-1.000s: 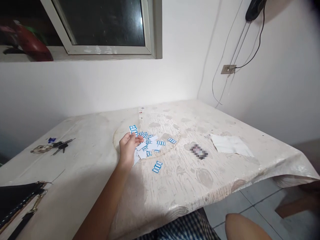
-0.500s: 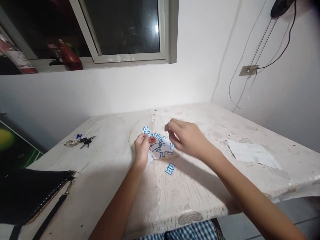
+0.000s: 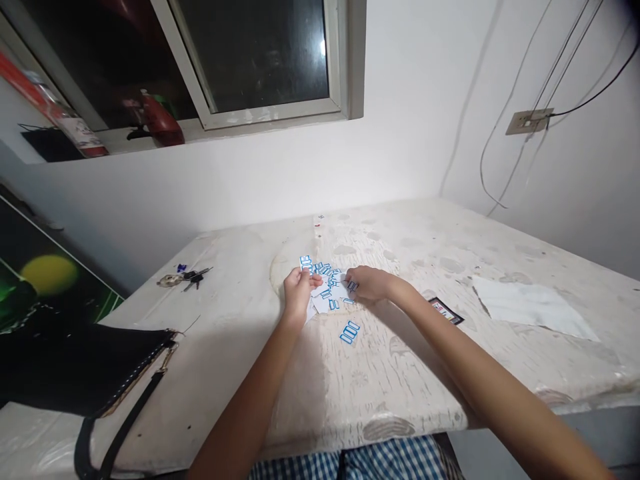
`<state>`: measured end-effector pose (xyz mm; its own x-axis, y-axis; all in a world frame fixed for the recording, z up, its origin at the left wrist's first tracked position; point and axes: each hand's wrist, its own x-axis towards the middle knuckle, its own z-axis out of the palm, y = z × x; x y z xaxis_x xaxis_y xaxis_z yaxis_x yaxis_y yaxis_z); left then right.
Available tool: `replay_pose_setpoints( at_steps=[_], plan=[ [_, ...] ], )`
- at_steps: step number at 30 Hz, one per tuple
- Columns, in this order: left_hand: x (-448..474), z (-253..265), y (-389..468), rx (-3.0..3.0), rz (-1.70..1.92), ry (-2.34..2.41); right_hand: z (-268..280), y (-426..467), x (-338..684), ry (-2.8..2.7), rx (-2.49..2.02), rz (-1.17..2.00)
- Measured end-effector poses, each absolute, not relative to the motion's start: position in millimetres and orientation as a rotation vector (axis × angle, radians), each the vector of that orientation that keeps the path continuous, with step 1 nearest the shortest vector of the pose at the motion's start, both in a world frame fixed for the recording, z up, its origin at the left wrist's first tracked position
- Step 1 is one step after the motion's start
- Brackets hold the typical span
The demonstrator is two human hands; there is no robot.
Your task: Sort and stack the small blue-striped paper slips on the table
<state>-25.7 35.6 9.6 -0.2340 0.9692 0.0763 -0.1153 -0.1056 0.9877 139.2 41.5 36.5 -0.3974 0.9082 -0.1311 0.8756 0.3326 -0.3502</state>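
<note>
A heap of small white paper cut-outs (image 3: 326, 294) printed with blue-outlined rectangles lies mid-table. My left hand (image 3: 299, 293) is closed at the heap's left side, with a blue-outlined paper cut-out (image 3: 305, 263) standing up from between its fingers. At the right side of the heap my right hand (image 3: 371, 283) has its fingers bent together on a white paper cut-out (image 3: 343, 277); the fingertips are partly hidden. One loose cut-out with three blue rectangles (image 3: 349, 332) lies nearer to me, apart from the heap.
A white cloth or paper sheet (image 3: 530, 308) lies to the right. Beside my right forearm is a dark-bordered coloured card (image 3: 447, 311). Keys (image 3: 195, 277) and a black bag (image 3: 95, 367) with a strap are on the left. The table's front edge (image 3: 390, 430) is close to me.
My right hand has come down from above the heap to its right side, touching the cut-outs. My left hand keeps its hold. The view has shifted, and the dark-bordered card now shows.
</note>
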Motion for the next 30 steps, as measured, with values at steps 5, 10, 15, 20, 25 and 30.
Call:
replay_pose_setpoints(
  at_steps=[5, 10, 15, 20, 25, 30],
  plan=[
    [-23, 7, 36, 1.101, 1.447, 1.208, 27, 56, 158, -2.433, -1.481, 0.727],
    [-17, 7, 30, 1.131, 1.274, 1.166, 36, 58, 167, -2.214, -1.254, 0.875],
    [-8, 12, 20, 1.129, 1.111, 1.071, 39, 52, 150, -1.718, -0.952, 1.239],
    [-5, 14, 17, 1.028, 1.091, 0.897, 17, 56, 127, -1.484, -1.104, 1.21],
    [-4, 12, 20, 0.978, 1.095, 0.835, 11, 52, 120, -1.362, -1.126, 1.275],
    [-5, 9, 21, 1.003, 1.119, 0.779, 13, 48, 116, -1.342, -1.129, 1.265]
  ],
)
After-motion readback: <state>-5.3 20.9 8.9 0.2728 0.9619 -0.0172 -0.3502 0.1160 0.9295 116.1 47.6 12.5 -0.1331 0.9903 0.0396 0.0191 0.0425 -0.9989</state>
